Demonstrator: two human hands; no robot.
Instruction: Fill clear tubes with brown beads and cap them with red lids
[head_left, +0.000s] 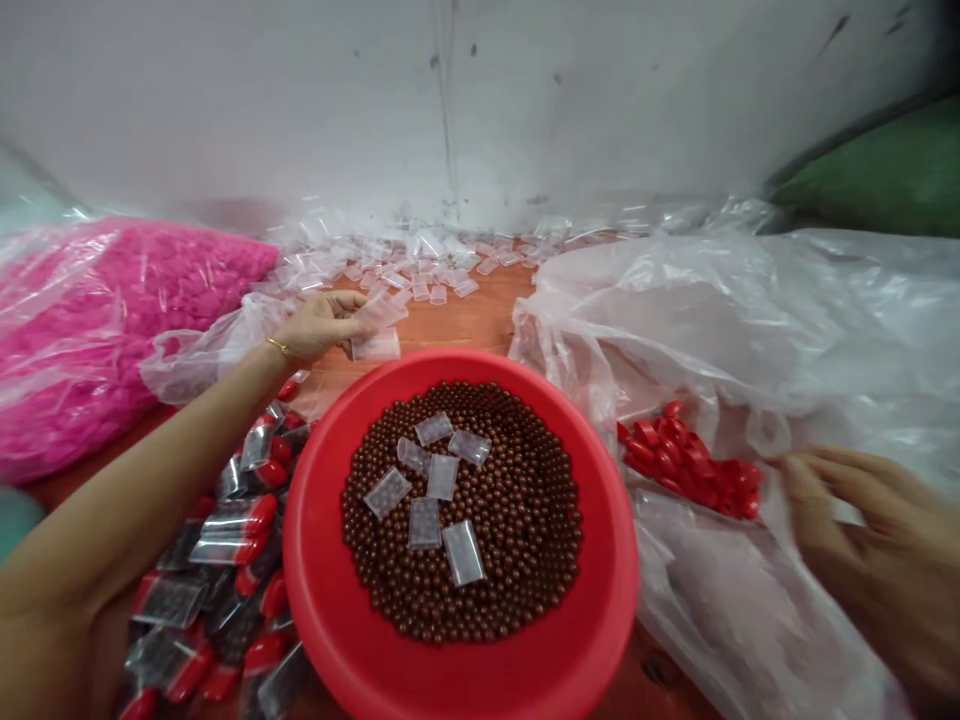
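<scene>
My left hand is closed on a few clear plastic cases beyond the bowl's far left rim. A red bowl stands in front of me, holding many small brown beads. Several empty clear cases lie on top of the beads. On the right, my right hand is blurred; its fingers appear pinched on the edge of a clear plastic bag. Red caps lie in that bag, just left of the hand.
Left of the bowl is a pile of bead-filled cases with red caps. A bag of pink pieces sits farther left. Loose clear cases spread along the wall at the back. Clear plastic sheeting covers the right side.
</scene>
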